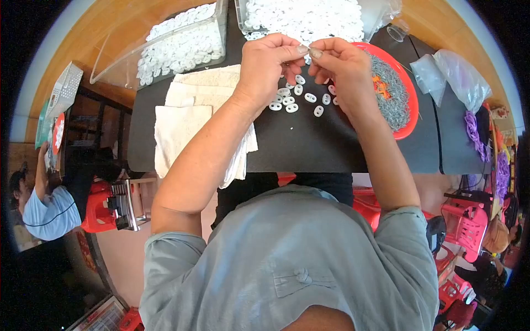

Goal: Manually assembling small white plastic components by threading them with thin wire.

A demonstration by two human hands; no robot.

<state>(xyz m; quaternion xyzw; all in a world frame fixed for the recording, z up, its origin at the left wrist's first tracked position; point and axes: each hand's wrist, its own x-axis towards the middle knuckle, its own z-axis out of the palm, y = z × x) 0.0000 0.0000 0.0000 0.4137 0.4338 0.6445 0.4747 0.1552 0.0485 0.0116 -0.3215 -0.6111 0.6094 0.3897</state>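
My left hand and my right hand meet fingertip to fingertip above the table, both in a pinch. What sits between the fingertips is tiny and mostly covered, so I cannot make it out. Under and in front of them, several white oval pieces with two holes each lie loose on the black table. Close beside my right hand is a round red tray, partly behind the wrist. It holds a heap of small grey wire-like bits and some orange pieces.
Folded cream towels lie by my left forearm. Behind them stands a clear bin of white pieces; another heap of white pieces fills a container at the back. Plastic bags lie right. A person in light blue is far left.
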